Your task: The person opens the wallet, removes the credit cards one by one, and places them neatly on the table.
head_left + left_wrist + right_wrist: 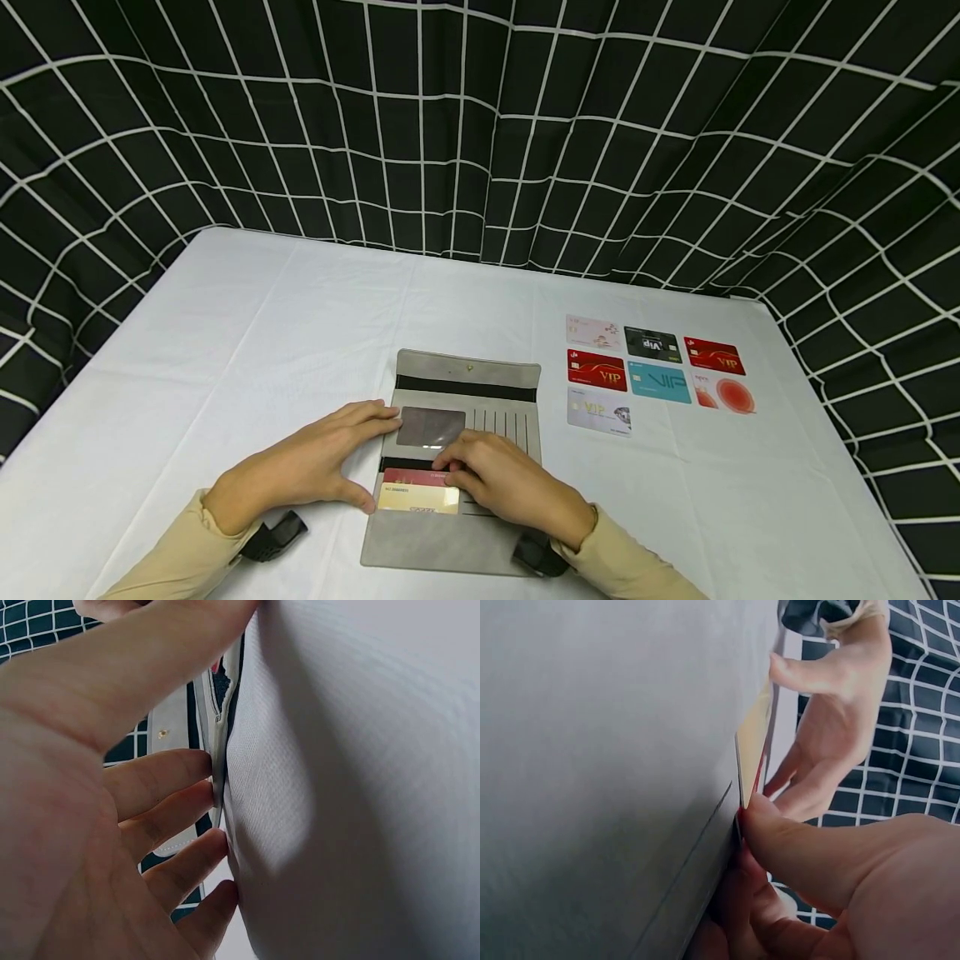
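Observation:
A grey card wallet [420, 537] lies unfolded on the white table, with a clear window [431, 427] and several slots. In its lower part a yellow card [418, 497] sits in front of a dark red card [408, 477]. My right hand [506, 479] pinches the red card near its upper right corner between thumb and fingers; the right wrist view shows the thumb [780, 832] beside the yellow card's corner. Along the wallet's left edge, my left hand [318, 457] rests with fingers spread, its thumb by the lower pocket. The left wrist view has those fingertips [217, 841] touching the edge.
Right of the wallet, several cards lie in rows, including a black card [652, 344], a teal card [660, 382] and a silver card [598, 411]. A black curtain with white grid lines [450, 125] hangs behind the white tabletop [262, 333].

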Available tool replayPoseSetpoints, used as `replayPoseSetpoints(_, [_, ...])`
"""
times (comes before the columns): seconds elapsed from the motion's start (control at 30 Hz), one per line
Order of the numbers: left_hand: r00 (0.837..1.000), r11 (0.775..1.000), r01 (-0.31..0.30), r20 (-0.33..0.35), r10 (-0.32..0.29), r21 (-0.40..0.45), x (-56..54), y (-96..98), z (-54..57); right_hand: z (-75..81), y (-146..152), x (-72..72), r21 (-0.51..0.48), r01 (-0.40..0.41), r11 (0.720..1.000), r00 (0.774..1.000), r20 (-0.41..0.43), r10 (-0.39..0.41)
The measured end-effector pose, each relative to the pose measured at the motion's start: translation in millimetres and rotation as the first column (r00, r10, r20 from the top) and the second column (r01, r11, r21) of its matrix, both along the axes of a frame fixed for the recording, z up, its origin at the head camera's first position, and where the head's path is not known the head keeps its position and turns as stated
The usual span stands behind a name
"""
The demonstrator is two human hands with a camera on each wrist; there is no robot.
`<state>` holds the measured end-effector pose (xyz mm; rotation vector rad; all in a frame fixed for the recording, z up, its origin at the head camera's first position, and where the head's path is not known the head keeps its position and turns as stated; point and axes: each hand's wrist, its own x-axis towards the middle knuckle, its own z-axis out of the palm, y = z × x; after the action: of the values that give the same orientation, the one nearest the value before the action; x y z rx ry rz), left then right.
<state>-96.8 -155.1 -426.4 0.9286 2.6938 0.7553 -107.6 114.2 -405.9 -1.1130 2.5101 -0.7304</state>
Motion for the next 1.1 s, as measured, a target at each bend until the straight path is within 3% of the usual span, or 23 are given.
replayPoseSetpoints(1.1, [1.0, 1.0, 0.001, 0.014, -0.001, 0.0, 0.0, -0.2, 0.2, -3.2, -0.5, -4.6, -0.012, 0.03, 0.999, 0.998, 0.057, -0.03])
